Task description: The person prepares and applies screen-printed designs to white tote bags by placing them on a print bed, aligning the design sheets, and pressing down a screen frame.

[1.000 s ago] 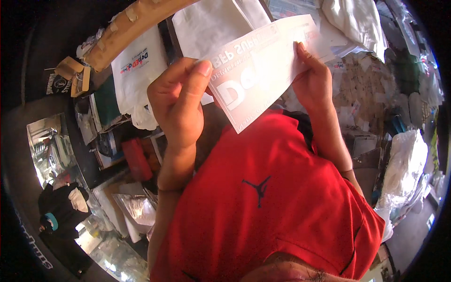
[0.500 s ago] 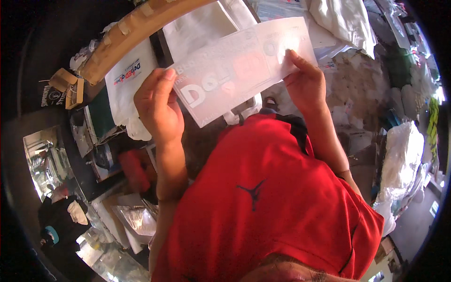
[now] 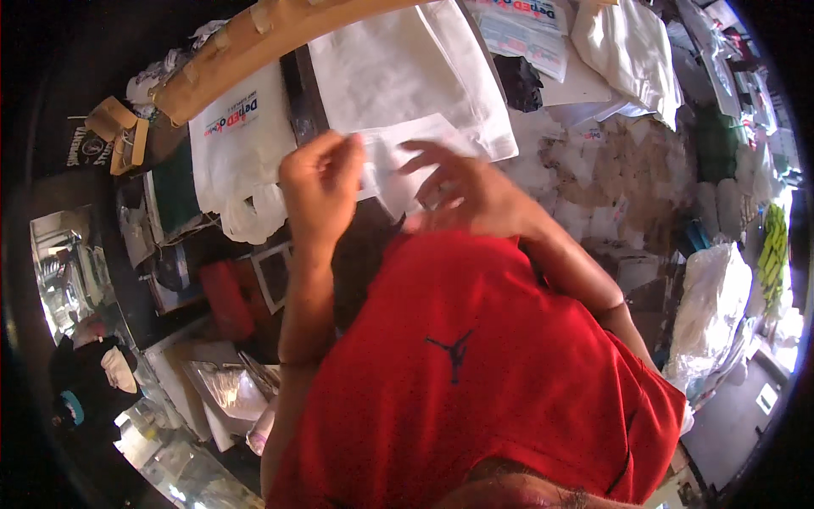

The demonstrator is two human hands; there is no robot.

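Head view shows our left hand (image 3: 326,191) pinching the pale sheet (image 3: 387,148) just past our red shirt (image 3: 475,339), our right hand (image 3: 479,199) spread beside it; we seem to be shifting it, which likely needs a gentle grip next.

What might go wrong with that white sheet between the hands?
The white sheet might slip: the left hand seems to pinch just one end, while the right hand has its fingers spread. It might also crease, since it looks thin and those fingers are right beside it.
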